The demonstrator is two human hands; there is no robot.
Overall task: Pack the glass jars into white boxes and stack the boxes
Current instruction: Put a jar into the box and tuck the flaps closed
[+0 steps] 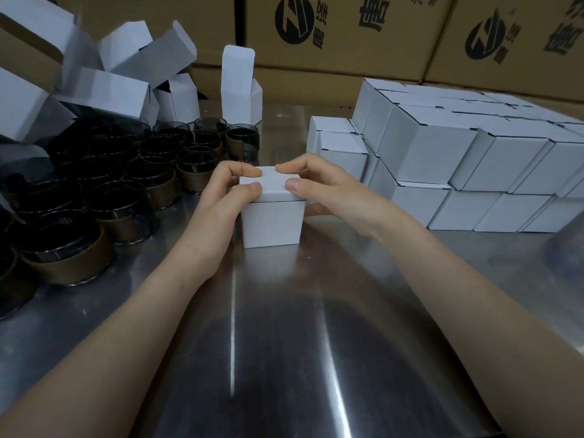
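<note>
Head view: a small white cardboard box [271, 216] stands upright on the brushed steel table [284, 343], straight ahead of the person, its top flap down or very nearly so. The left hand [221, 192] and right hand [319, 184] clamp it from either side, thumbs on the near edge of the lid and forefingers curled over the top, both pressing down. The box looks roughly cubic, so it has no long axis to mind.

The stacked block of closed white boxes [442, 153] lies to the right and a little beyond, two layers high with a lower step at its near-left corner (the likeliest landing place, I judge). The right hand is the nearer one to it.

To the left stand dark smoked-glass jars with brown paper bands [126, 191], and behind them a heap of open, unfilled white cartons [126, 86]. Large brown corrugated shipping cases with black logos [347, 33] wall off the back.
</note>
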